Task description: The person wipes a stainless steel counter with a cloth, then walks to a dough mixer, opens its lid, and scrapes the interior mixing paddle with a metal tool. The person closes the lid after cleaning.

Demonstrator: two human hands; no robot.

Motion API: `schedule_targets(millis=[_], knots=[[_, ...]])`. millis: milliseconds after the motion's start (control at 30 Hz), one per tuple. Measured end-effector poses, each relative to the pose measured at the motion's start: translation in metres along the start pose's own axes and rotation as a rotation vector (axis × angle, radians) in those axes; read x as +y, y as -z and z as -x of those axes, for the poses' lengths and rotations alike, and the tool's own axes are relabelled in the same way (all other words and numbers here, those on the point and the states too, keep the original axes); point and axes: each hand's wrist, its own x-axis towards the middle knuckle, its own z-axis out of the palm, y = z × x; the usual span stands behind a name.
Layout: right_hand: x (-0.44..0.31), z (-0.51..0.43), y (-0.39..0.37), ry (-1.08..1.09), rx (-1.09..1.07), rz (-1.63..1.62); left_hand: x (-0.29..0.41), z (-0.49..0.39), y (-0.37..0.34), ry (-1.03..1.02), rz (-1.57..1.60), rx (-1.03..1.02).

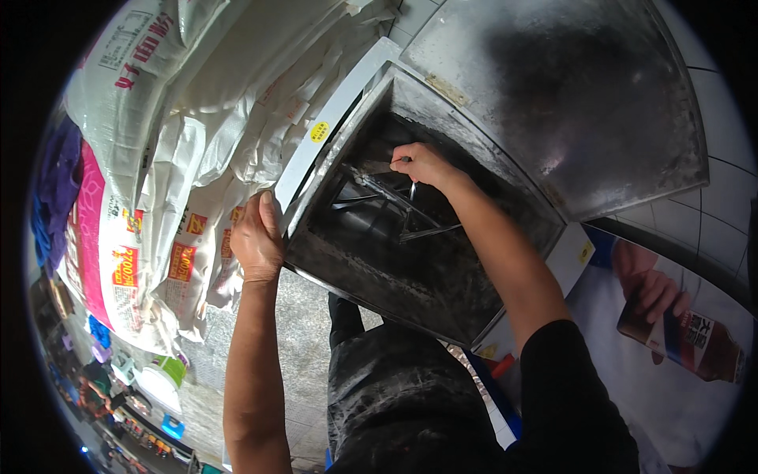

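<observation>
My right hand [423,166] is inside the metal tub of a dough mixer, shut on a small scraper [376,166] with a flat blade. The blade lies against the upper end of the mixer's metal stirring bars [397,198]. Dark metal lines the tub [379,284], and pale residue sticks to its walls. My left hand [257,237] is at the tub's left corner, beside the white machine housing [337,115]. Its fingers are partly hidden, so its hold on the edge is unclear.
The hinged metal lid [592,106] stands open at the upper right. White printed sacks [183,178] crowd the left side. A printed poster [651,355] covers a surface at the right. Lower left, a white bucket [160,382] stands on the grey floor [302,338].
</observation>
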Motion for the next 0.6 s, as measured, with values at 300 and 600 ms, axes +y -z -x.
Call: schedule_targets(millis=[300,600], knots=[[-0.009,-0.003,-0.027,0.362,0.165,0.341,-0.004,0.001,0.002,0.01,0.007,-0.033],[-0.025,0.011,-0.035,0.134,-0.09,0.343,-0.003,0.001,0.003,-0.015,0.018,0.009]])
